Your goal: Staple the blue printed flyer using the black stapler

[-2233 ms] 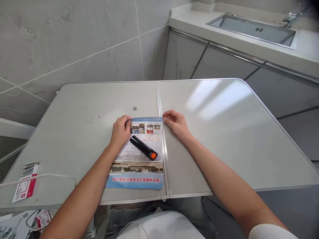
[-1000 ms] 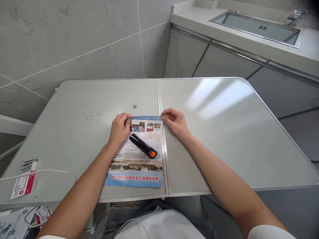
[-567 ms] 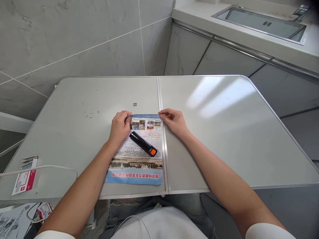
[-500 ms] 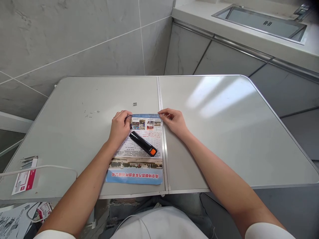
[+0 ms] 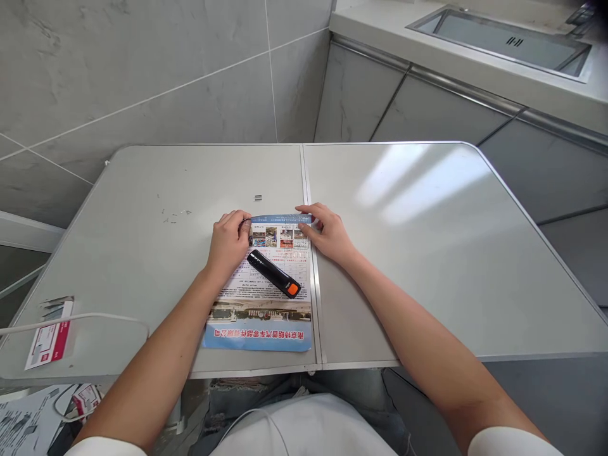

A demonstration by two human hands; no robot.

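A printed flyer (image 5: pixel 259 313) with a blue bottom band lies on the grey folding table (image 5: pixel 427 253), near its middle seam. A black stapler with an orange end (image 5: pixel 273 273) rests across the flyer. My left hand (image 5: pixel 229 242) pinches the flyer's far left corner with closed fingers. My right hand (image 5: pixel 325 231) sits at the far right corner, fingers curled on the top edge.
A small strip of staples (image 5: pixel 258 197) and loose staples (image 5: pixel 173 216) lie beyond the flyer. At the table's left edge sit a red and white packet (image 5: pixel 47 335) and a white cable (image 5: pixel 85 318). A counter with a steel sink (image 5: pixel 498 41) stands behind, right.
My right hand has slid a little left along the flyer's top edge, onto the paper. My left hand and the stapler have stayed put. The view shifted slightly.
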